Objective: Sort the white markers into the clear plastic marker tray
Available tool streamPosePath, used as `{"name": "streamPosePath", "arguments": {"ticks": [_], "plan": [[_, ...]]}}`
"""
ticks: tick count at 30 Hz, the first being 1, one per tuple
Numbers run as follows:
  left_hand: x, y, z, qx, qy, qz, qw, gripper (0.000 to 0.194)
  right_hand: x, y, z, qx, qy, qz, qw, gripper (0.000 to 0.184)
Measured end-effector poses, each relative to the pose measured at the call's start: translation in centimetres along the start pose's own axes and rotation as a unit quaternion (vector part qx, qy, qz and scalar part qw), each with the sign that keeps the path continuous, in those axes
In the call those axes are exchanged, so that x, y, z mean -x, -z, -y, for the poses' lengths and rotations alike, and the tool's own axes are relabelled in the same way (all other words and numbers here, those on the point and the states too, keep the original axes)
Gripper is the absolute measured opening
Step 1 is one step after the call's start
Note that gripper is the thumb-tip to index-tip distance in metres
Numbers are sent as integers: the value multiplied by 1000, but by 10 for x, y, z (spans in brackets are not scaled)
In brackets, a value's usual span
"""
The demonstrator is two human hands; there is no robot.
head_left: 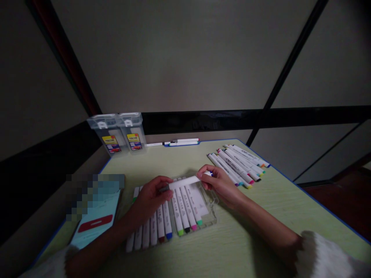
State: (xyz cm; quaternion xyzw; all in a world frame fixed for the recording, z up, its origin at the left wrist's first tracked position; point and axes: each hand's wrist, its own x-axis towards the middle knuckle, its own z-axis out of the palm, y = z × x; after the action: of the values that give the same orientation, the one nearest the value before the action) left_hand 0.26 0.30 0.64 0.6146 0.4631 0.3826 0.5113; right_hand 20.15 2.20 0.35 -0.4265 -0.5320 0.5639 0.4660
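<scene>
A white marker [184, 182] is held nearly level between both hands, its dark blue end at the right. My left hand [150, 196] pinches its left end between thumb and fingers. My right hand [218, 184] grips the other end with closed fingertips. Beneath them lies a clear plastic case [213, 219] on the table. Several white markers [185, 208] with coloured ends lie side by side in its right part, beside a bare strip of its base. More white markers [160, 222] fill the left part, some covered by my left hand and forearm.
Loose markers [239, 164] lie in a slanted group at the right of the table [179, 258]. Two clear lidded boxes [135, 135] stand at the back left, beside a few pens [184, 142]. A lit tablet or phone [97, 216] lies left. A wall rises behind.
</scene>
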Motion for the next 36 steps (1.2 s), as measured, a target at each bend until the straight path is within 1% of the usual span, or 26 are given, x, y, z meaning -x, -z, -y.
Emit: {"name": "streamPosePath", "arguments": {"ticks": [5,11,16,21,24,29,33,36], "plan": [[0,0,0,-12,10,-12,1000,14,0,0,-1,3,-1,-1,1000,24],[0,0,-1,-30,14,-5,999,8,1,-1,0,6,-1,-7,1000,27],[1,0,-1,-29,3,4,1000,7,2,-2,3,2,-2,-5,1000,28],[0,2,1,-25,-15,19,999,12,2,-2,2,-8,1,3,1000,27],[0,3,-1,-50,-27,28,998,20,2,-1,-1,-7,8,5,1000,26],[2,1,-4,-87,-20,18,996,34,1,-1,-1,-9,7,9,1000,25],[3,0,-4,-83,-8,16,996,35,1,-1,0,-13,5,11,1000,26],[2,0,-3,-89,-13,16,996,32,1,-1,1,-18,1,11,1000,27]]}}
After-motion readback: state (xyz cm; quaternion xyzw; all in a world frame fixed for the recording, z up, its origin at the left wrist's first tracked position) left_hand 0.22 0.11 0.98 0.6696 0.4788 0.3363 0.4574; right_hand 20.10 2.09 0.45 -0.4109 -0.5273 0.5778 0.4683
